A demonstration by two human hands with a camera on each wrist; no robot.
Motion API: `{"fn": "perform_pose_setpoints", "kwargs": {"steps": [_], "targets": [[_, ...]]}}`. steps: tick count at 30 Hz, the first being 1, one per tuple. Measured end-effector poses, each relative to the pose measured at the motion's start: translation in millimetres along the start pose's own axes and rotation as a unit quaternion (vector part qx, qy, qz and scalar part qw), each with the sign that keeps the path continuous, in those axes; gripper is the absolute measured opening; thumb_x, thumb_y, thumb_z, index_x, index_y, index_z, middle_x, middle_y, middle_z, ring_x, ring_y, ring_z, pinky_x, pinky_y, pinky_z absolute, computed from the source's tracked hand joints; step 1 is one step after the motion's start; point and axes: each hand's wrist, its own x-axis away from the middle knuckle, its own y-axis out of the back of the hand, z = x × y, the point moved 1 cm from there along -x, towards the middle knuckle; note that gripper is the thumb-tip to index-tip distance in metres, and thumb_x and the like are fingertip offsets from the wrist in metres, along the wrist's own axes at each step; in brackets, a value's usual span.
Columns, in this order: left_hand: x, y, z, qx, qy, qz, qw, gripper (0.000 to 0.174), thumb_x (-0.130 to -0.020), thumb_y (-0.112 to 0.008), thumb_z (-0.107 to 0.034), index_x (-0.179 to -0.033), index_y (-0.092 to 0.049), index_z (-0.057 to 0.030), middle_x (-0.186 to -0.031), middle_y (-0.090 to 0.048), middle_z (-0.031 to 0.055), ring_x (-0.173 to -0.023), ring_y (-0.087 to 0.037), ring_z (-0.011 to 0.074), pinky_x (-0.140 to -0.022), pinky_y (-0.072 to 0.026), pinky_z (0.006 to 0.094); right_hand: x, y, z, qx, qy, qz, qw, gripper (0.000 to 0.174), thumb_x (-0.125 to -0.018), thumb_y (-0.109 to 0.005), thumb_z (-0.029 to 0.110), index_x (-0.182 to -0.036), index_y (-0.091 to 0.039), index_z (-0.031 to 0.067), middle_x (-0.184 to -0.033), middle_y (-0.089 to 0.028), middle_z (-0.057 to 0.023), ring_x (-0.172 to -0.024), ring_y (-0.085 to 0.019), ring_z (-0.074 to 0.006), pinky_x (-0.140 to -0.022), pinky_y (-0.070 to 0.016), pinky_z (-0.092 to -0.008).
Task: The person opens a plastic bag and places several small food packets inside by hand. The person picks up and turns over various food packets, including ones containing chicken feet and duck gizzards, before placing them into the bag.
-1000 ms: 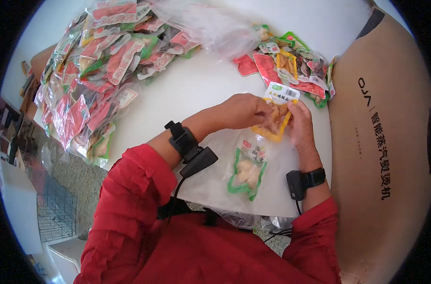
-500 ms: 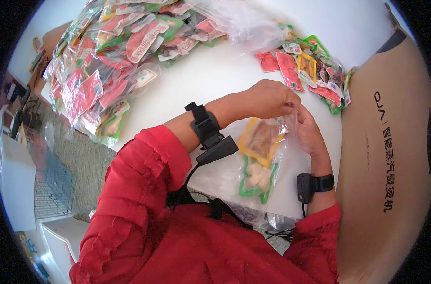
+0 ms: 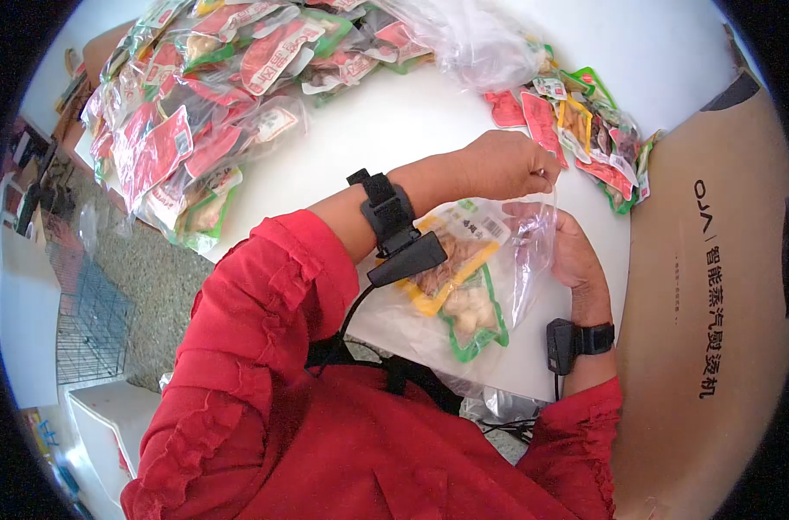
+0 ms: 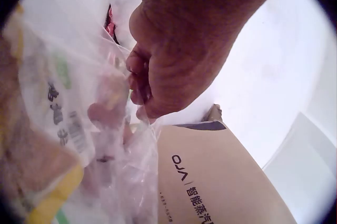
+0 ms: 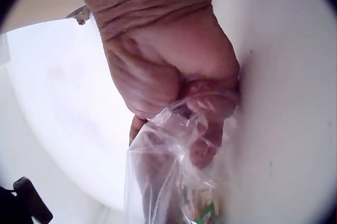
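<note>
A clear plastic bag (image 3: 516, 260) lies on the white table (image 3: 368, 156) in front of me, its mouth held up. My left hand (image 3: 507, 165) pinches the bag's upper rim (image 4: 142, 116). My right hand (image 3: 576, 251) grips the opposite side of the rim, fingers curled into the clear plastic bag (image 5: 174, 166). Inside the bag lie a yellow-edged snack packet (image 3: 451, 256) with a white label and a green-edged snack packet (image 3: 472, 316) below it.
A large heap of red and green snack packets (image 3: 212, 95) in clear bags covers the table's far left. A smaller pile of packets (image 3: 585, 130) lies at the far right, next to a brown cardboard box (image 3: 706, 286) with printed characters. A wire cage (image 3: 95, 329) stands on the floor at left.
The yellow-edged packet, first held above the table in both hands, has gone into the clear bag on top of the green-edged one. Both hands now hold the bag's rim.
</note>
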Motion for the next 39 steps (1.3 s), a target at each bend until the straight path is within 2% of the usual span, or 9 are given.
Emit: {"fn": "perform_pose_setpoints", "kwargs": {"steps": [4,6,7,10,11,13,15,20,39], "targets": [[-2.7,-2.5,2.8,0.014,-0.014,-0.040,0.999,0.013,-0.077,-0.055,-0.024,-0.076,-0.060,-0.0122,-0.069,-0.060,0.0056,-0.070,-0.059,0.0260,-0.062,-0.0447,0.0370,-3.5,2.9,-5.1,0.087,0.011,-0.016,0.996,0.026,-0.085,-0.050,0.011,-0.109,-0.055,0.0022,-0.091,-0.062,-0.0076,-0.079,-0.060,-0.0150,-0.069,-0.0496,-0.0259],[-2.3,-5.2,6.0,0.024,-0.021,-0.063,0.998,0.013,-0.077,-0.054,-0.024,-0.076,-0.060,-0.0116,-0.070,-0.060,0.0065,-0.071,-0.059,0.0267,-0.063,-0.0449,0.0372,-6.7,8.1,-4.7,0.131,0.083,-0.126,0.980,0.023,-0.087,-0.046,0.013,-0.106,-0.055,0.0034,-0.084,-0.063,-0.0067,-0.065,-0.056,-0.0097,-0.055,-0.0456,-0.0215],[-2.4,-6.6,8.2,0.030,-0.004,-0.059,0.998,0.014,-0.077,-0.054,-0.023,-0.077,-0.060,-0.0107,-0.072,-0.061,0.0080,-0.071,-0.059,0.0279,-0.064,-0.0451,0.0376,-9.0,14.8,-6.0,0.133,0.084,-0.127,0.979,0.023,-0.087,-0.046,0.013,-0.106,-0.055,0.0034,-0.084,-0.063,-0.0067,-0.065,-0.056,-0.0097,-0.055,-0.0456,-0.0215],[0.4,-18.5,21.9,0.050,0.028,-0.045,0.997,0.015,-0.076,-0.053,-0.022,-0.077,-0.060,-0.0091,-0.075,-0.061,0.0105,-0.072,-0.059,0.0297,-0.065,-0.0454,0.0385,-9.6,27.5,-2.3,0.084,0.124,-0.228,0.962,0.021,-0.089,-0.043,0.017,-0.099,-0.057,0.0034,-0.071,-0.060,-0.0045,-0.044,-0.037,-0.0018,-0.039,-0.0287,-0.0170],[1.4,-24.1,28.7,0.062,0.043,-0.033,0.997,0.016,-0.076,-0.052,-0.021,-0.078,-0.060,-0.0083,-0.076,-0.061,0.0116,-0.072,-0.058,0.0304,-0.065,-0.0455,0.0391,-9.8,29.0,-3.7,0.087,0.128,-0.231,0.960,0.021,-0.089,-0.043,0.017,-0.099,-0.057,0.0034,-0.071,-0.060,-0.0045,-0.044,-0.037,-0.0018,-0.039,-0.0287,-0.0170],[4.0,-33.8,35.4,0.066,0.022,-0.048,0.996,0.014,-0.078,-0.052,-0.018,-0.077,-0.057,-0.0043,-0.071,-0.058,0.0134,-0.062,-0.056,0.0230,-0.061,-0.0447,0.0335,-11.9,40.8,-7.6,0.097,0.135,-0.249,0.954,0.021,-0.088,-0.045,0.017,-0.098,-0.056,0.0026,-0.069,-0.060,-0.0047,-0.043,-0.037,-0.0018,-0.039,-0.0297,-0.0167],[4.5,-35.1,32.9,0.068,0.062,-0.018,0.996,0.014,-0.076,-0.052,-0.020,-0.078,-0.060,-0.0088,-0.075,-0.061,0.0120,-0.072,-0.059,0.0309,-0.065,-0.0459,0.0396,-11.8,42.8,-8.7,0.076,0.143,-0.246,0.956,0.020,-0.087,-0.047,0.017,-0.097,-0.056,0.0020,-0.070,-0.060,-0.0049,-0.045,-0.039,-0.0022,-0.041,-0.0314,-0.0160],[8.7,-35.7,29.3,0.087,0.063,-0.031,0.994,0.015,-0.078,-0.053,-0.022,-0.083,-0.059,-0.0094,-0.074,-0.061,0.0113,-0.071,-0.059,0.0298,-0.064,-0.0457,0.0391,-15.7,48.5,-16.8,0.045,0.132,-0.243,0.960,0.017,-0.088,-0.046,0.013,-0.097,-0.057,0.0026,-0.076,-0.060,-0.0036,-0.054,-0.045,-0.0030,-0.047,-0.0350,-0.0146],[11.3,-30.7,24.4,0.079,0.061,-0.004,0.995,0.024,-0.082,-0.053,-0.032,-0.084,-0.059,-0.0086,-0.074,-0.061,0.0105,-0.072,-0.059,0.0282,-0.064,-0.0448,0.0375,-14.5,43.7,-17.1,0.096,0.125,-0.209,0.965,0.017,-0.089,-0.044,0.010,-0.097,-0.056,0.0019,-0.079,-0.058,-0.0018,-0.061,-0.047,-0.0030,-0.050,-0.0384,-0.0163]]}}
